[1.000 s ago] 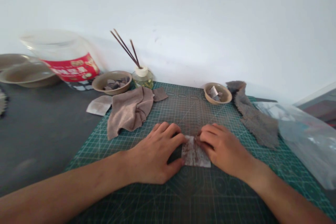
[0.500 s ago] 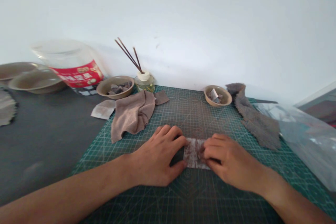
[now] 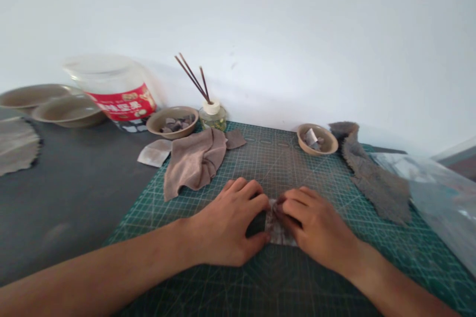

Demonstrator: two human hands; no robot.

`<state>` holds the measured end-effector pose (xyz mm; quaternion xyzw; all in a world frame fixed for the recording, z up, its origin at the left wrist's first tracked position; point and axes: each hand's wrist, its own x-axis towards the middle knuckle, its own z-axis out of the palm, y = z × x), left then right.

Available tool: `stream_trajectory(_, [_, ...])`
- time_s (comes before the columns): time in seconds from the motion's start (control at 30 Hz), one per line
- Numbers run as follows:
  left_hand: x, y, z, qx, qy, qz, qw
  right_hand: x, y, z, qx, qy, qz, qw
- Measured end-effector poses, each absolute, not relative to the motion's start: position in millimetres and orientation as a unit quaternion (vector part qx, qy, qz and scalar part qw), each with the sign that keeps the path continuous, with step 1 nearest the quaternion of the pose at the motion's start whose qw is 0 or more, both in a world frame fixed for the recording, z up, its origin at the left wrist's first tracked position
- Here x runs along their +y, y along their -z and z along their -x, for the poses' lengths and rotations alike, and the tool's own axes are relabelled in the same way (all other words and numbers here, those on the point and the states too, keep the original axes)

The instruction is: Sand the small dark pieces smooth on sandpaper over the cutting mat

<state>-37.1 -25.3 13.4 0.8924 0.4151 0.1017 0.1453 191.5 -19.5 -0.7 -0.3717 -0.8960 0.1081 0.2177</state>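
Note:
A small whitish rectangular piece [image 3: 277,234] with brown smears lies flat on the green cutting mat [image 3: 256,171], between my two hands. My left hand [image 3: 232,225] holds its left edge down, thumb at the near corner and fingertips at the far corner, with a gap between them. My right hand [image 3: 316,225] rests over its right part, fingers bunched in a pinch on its surface. A dark bit shows at the right fingertips, too blurred to name. The right part of the piece is hidden under my right hand.
Behind my left hand lies a crumpled brown cloth [image 3: 197,161]. Bowls of small scraps stand at the back left [image 3: 173,124] and back right [image 3: 317,140]. There are also a reed diffuser [image 3: 213,116], a red-labelled tub [image 3: 122,101], a grey fuzzy cloth [image 3: 375,178] and a plastic bag [image 3: 442,193].
My right hand has moved left across the whitish piece, its fingertips now close to my left fingers. My left hand keeps its hold on the edge. The view has shifted slightly.

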Motion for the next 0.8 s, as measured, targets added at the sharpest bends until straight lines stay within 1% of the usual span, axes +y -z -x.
stream_trajectory(0.1, [-25.6,-14.9,37.3,0.416,-0.098,-0.892,0.148,-15.6,-1.0,-194.5,-0.886,-0.117,0.394,0.216])
stream_trajectory(0.2, [-25.6,-14.8,37.7,0.412,-0.099,-0.893,0.153,-22.8,0.3,-196.9,-0.900,-0.156,0.358,0.195])
stream_trajectory(0.27, [-25.0,-14.0,37.6,0.409,-0.100,-0.895,0.151,-26.4,2.4,-196.0,-0.910,-0.147,0.338,0.192])
stream_trajectory(0.37, [-23.6,-13.1,37.2,0.406,-0.099,-0.896,0.148,-21.7,0.9,-197.4,-0.902,-0.107,0.368,0.197])
stream_trajectory(0.47, [-22.7,-13.3,37.2,0.409,-0.097,-0.894,0.152,-17.5,-5.7,-204.4,-0.895,-0.120,0.387,0.185])
stream_trajectory(0.57, [-23.3,-14.0,37.4,0.406,-0.095,-0.895,0.156,-25.3,-7.5,-205.5,-0.916,-0.165,0.327,0.163])
stream_trajectory(0.63, [-24.0,-14.0,37.5,0.403,-0.094,-0.897,0.153,-29.6,-4.9,-201.7,-0.925,-0.163,0.300,0.165])
stream_trajectory(0.73, [-23.9,-13.6,37.3,0.403,-0.099,-0.897,0.149,-23.5,-3.8,-200.4,-0.914,-0.127,0.342,0.177])
stream_trajectory(0.8, [-23.4,-13.3,37.2,0.405,-0.099,-0.896,0.151,-16.8,-7.5,-205.8,-0.901,-0.125,0.373,0.181])
